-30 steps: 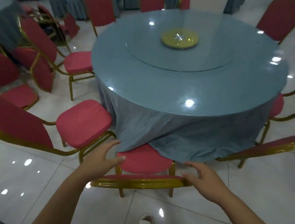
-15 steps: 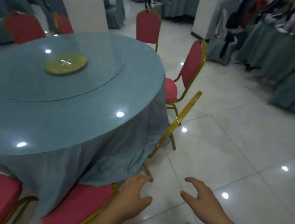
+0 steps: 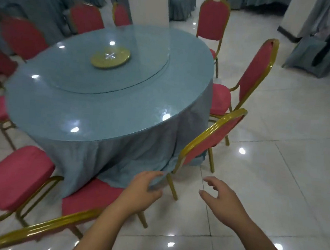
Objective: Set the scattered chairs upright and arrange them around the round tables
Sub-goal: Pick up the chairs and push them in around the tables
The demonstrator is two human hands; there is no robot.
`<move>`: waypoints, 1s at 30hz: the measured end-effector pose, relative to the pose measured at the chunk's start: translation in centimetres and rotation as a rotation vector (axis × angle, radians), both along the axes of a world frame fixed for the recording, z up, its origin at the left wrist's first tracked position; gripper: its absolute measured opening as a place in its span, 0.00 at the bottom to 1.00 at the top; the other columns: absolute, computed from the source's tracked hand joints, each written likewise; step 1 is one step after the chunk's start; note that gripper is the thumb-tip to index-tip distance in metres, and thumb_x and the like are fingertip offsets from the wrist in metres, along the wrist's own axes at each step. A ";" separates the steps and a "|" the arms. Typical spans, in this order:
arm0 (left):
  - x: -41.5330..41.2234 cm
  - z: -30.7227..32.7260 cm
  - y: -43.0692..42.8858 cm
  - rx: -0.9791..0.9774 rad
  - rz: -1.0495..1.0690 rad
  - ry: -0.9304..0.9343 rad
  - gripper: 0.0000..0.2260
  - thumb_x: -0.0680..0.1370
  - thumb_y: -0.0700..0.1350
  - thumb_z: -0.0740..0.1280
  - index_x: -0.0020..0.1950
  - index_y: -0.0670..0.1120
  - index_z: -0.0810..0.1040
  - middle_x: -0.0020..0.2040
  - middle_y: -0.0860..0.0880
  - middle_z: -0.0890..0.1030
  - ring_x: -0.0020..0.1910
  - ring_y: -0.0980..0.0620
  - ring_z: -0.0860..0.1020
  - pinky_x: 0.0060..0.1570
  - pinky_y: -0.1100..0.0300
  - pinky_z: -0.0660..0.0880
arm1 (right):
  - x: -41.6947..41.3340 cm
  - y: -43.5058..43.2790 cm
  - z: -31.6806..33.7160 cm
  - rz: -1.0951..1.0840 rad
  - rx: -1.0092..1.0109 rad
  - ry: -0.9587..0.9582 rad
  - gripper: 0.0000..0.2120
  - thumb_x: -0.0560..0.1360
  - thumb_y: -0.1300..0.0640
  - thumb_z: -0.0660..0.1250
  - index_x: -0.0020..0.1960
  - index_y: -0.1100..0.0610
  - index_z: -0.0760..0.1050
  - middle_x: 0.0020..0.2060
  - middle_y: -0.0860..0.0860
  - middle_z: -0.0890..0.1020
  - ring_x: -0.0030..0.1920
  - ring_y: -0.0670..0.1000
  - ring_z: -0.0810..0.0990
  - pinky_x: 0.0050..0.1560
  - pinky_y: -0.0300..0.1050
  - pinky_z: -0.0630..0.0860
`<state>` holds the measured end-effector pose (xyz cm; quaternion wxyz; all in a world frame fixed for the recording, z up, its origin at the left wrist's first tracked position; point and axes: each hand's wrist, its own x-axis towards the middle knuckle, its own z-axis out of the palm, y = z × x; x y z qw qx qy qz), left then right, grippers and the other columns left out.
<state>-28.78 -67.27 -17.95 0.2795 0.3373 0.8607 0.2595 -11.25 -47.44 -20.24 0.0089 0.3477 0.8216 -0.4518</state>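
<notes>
Chairs with red cushions and gold frames ring the round table (image 3: pixel 102 108), and every one in view stands upright on the glossy white tiled floor (image 3: pixel 273 192).

At far left, two blurred chair backs (image 3: pixel 23 36) (image 3: pixel 85 18) rise behind the table's far edge. Below them, a red-seated chair (image 3: pixel 16 176) stands just beside the hanging blue tablecloth (image 3: pixel 90 158). On the table top lies a glass turntable (image 3: pixel 145 64) with a gold disc (image 3: pixel 110 57) at its centre.

The nearest chair (image 3: pixel 93 196) has its seat partly under the cloth hem, and its gold top rail (image 3: pixel 33 231) runs up to your left forearm. Your left hand (image 3: pixel 141 192) holds nothing. Its fingers are loosely curved, and its fingertips overlap the hem. You cannot tell whether they touch it.

Just ahead, between your hands, the angled chair back (image 3: pixel 212 136) stands against the table edge, with its seat hidden by the cloth. Your right hand (image 3: pixel 221 204) is spread wide and empty above the floor, apart from that chair.

Further right, the side chair (image 3: pixel 257 73) stands with its seat close against the cloth. Beyond it, the far chair (image 3: pixel 214 20) stands at the table's far rim.
</notes>
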 end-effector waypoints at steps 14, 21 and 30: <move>-5.6 1.4 -33.2 -0.643 0.267 0.207 0.37 0.72 0.57 0.72 0.77 0.63 0.57 0.77 0.55 0.62 0.76 0.51 0.59 0.75 0.47 0.57 | -16.9 -23.7 -0.1 0.993 0.306 -0.076 0.36 0.72 0.40 0.66 0.77 0.43 0.58 0.72 0.45 0.66 0.72 0.50 0.63 0.71 0.50 0.60; -10.3 -3.1 -43.6 -0.503 0.285 0.207 0.22 0.78 0.44 0.68 0.68 0.62 0.70 0.62 0.58 0.76 0.59 0.57 0.74 0.57 0.63 0.73 | -20.3 -32.2 -2.8 0.959 0.318 -0.096 0.20 0.72 0.50 0.68 0.64 0.46 0.73 0.57 0.46 0.79 0.59 0.50 0.77 0.57 0.45 0.72; -14.0 -6.0 -45.7 -0.374 0.130 0.180 0.17 0.78 0.44 0.68 0.62 0.63 0.76 0.55 0.63 0.78 0.50 0.63 0.75 0.50 0.71 0.70 | -19.7 -34.0 -3.2 0.719 0.306 -0.054 0.19 0.71 0.63 0.67 0.57 0.45 0.81 0.46 0.45 0.84 0.48 0.47 0.80 0.41 0.36 0.66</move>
